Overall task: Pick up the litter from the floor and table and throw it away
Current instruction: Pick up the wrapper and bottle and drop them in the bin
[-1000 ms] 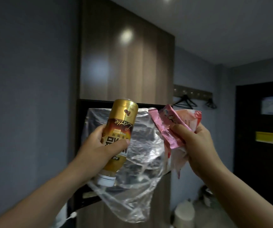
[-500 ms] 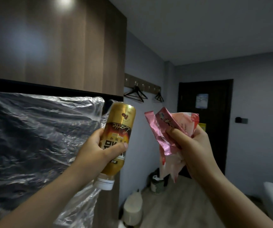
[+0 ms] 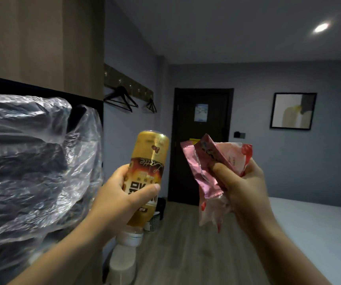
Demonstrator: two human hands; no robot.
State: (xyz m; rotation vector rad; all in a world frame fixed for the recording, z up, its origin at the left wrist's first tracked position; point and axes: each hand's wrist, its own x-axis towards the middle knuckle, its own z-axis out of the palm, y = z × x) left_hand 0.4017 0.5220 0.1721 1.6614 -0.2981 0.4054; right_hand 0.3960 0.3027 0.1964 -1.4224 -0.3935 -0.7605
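— What's the bottle like?
— Gold, with a brown label that reads upside down. It's inverted, white cap at the bottom and base tipped slightly right. The left hand grips it round the middle.
— And the wrappers?
— A crumpled pink foil wrapper in front and a white-and-red wrapper behind, bunched in the right hand. The thumb pinches them. Their ends stick up above the fist and hang below it.

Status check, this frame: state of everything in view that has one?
Gold plastic latte bottle: upside down, white cap on, gripped by left hand.
Crumpled pink foil wrappers: bunched, pinched in right hand.
Dark door: closed.
Black coat hangers: hanging, empty.
Round ceiling light: on.
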